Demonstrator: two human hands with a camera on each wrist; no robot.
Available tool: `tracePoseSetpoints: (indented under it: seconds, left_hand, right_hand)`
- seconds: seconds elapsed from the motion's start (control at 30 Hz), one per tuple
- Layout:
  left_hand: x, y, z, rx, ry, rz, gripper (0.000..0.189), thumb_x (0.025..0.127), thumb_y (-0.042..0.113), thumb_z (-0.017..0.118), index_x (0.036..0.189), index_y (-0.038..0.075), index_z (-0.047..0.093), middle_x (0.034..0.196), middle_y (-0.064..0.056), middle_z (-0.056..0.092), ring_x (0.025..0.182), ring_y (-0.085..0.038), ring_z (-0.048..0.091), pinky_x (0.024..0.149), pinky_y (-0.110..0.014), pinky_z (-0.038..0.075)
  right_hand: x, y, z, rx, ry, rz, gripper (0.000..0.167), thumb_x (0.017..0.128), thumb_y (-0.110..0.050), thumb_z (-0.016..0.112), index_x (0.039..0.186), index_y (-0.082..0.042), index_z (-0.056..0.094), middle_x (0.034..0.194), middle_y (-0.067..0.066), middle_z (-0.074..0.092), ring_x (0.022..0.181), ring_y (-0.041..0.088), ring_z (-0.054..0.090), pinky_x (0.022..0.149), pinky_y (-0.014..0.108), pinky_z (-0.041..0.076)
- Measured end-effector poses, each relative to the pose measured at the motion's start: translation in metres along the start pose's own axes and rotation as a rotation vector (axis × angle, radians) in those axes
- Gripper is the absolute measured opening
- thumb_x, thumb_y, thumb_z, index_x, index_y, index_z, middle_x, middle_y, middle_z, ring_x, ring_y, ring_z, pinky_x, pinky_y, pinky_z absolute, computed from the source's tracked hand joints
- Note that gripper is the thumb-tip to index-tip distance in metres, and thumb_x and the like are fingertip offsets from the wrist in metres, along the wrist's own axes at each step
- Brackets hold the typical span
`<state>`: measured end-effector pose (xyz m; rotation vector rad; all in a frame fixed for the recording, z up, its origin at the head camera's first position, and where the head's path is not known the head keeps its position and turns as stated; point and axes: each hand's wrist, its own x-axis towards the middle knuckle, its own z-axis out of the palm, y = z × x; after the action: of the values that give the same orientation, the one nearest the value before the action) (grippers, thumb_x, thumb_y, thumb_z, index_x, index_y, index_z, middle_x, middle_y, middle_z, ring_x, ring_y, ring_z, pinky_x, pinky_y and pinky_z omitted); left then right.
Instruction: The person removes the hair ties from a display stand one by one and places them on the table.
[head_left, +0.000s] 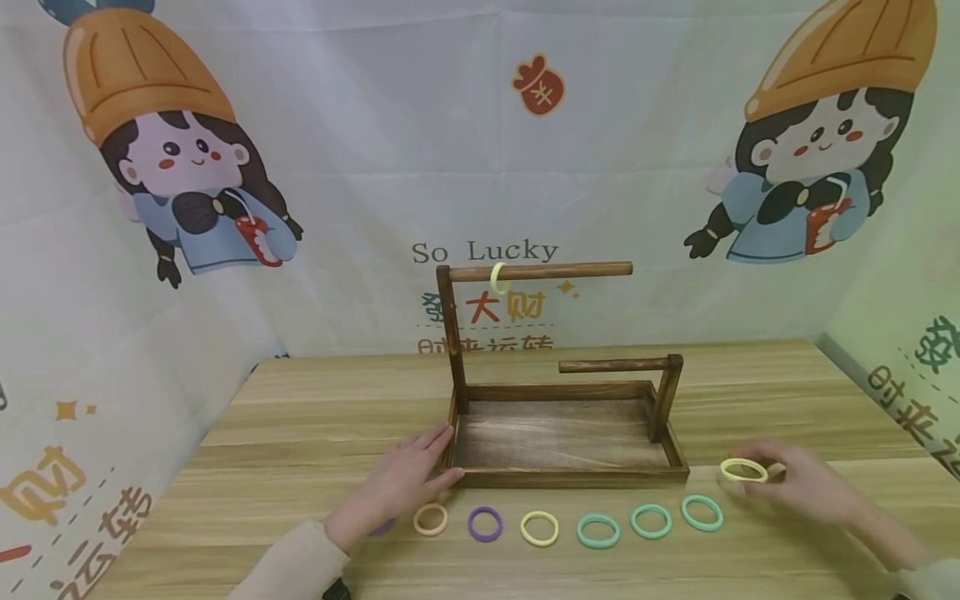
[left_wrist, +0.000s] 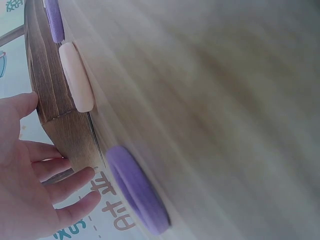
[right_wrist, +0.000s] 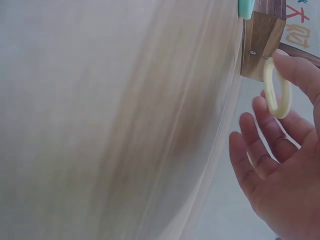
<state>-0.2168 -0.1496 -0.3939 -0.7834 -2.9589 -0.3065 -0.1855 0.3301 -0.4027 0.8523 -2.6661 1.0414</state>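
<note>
At the right of the head view, my right hand (head_left: 810,487) pinches a pale yellow hair tie (head_left: 744,471) between thumb and fingers, held just above the table; in the right wrist view the hair tie (right_wrist: 271,95) stands upright. My left hand (head_left: 401,475) rests with its fingers extended against the front left corner of a dark wooden stand (head_left: 570,478) with a tray base. Another pale yellow hair tie (head_left: 495,279) hangs on the stand's upper bar (head_left: 577,271). The lower bar (head_left: 611,365) carries nothing.
In front of the stand lies a row of hair ties: a purple one (head_left: 384,527) partly hidden by my left wrist, then peach (head_left: 431,533), purple (head_left: 485,538), yellow (head_left: 540,543) and several green ones (head_left: 597,544). A printed cloth (head_left: 360,167) hangs behind the wooden table (head_left: 300,417).
</note>
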Motion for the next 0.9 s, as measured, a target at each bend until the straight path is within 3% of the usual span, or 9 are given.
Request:
tracePoseSetpoints:
  seconds: [0.23,0.43,0.57,0.77,0.9]
  left_hand:
    - [0.0004,0.0005,-0.0006,0.002,-0.003,-0.002,0.064,0.088,0.045,0.047,0.133,0.0,0.037,0.136,-0.015,0.034,0.113,-0.043,0.039,0.091,-0.056,0.03]
    - [-0.0007,0.0007,-0.0003,0.006,0.001,0.0,0.064,0.088,0.045,0.046,0.133,0.0,0.037,0.136,-0.015,0.034,0.113,-0.043,0.039,0.091,-0.055,0.03]
    - [-0.0008,0.0012,-0.001,0.003,0.002,-0.002,0.064,0.088,0.045,0.046,0.133,0.001,0.037,0.136,-0.015,0.034,0.113,-0.042,0.039,0.091,-0.055,0.03]
    - [-0.0011,0.0018,-0.0018,-0.006,0.001,-0.004,0.064,0.088,0.045,0.046,0.133,0.0,0.037,0.136,-0.015,0.034,0.113,-0.043,0.039,0.091,-0.056,0.03]
    - [-0.0015,0.0018,-0.002,-0.01,0.0,-0.005,0.064,0.088,0.045,0.046,0.133,0.0,0.037,0.136,-0.015,0.034,0.113,-0.043,0.039,0.09,-0.057,0.03]
  right_hand:
    - [-0.0066,0.0041,-0.001,0.05,-0.119,0.04,0.03,0.078,-0.006,0.065,0.104,0.008,0.055,0.09,0.002,0.058,0.078,0.003,0.051,0.058,0.023,0.048]
    - [-0.0071,0.0041,-0.0001,0.062,-0.168,0.076,0.035,0.079,-0.008,0.065,0.107,0.01,0.053,0.097,0.014,0.058,0.084,0.001,0.052,0.061,0.023,0.048]
    - [-0.0071,0.005,0.0005,0.051,-0.167,0.055,0.035,0.078,-0.01,0.067,0.106,0.008,0.055,0.099,0.017,0.058,0.087,0.001,0.051,0.062,0.023,0.048]
    - [-0.0073,0.0081,0.0037,-0.048,-0.123,-0.057,0.032,0.073,-0.014,0.072,0.1,-0.001,0.059,0.095,0.0,0.059,0.087,0.003,0.051,0.069,0.019,0.043]
    - [-0.0078,0.0068,0.0045,-0.062,-0.133,-0.052,0.033,0.073,-0.016,0.072,0.1,-0.002,0.059,0.095,0.0,0.056,0.083,0.002,0.048,0.064,0.021,0.042]
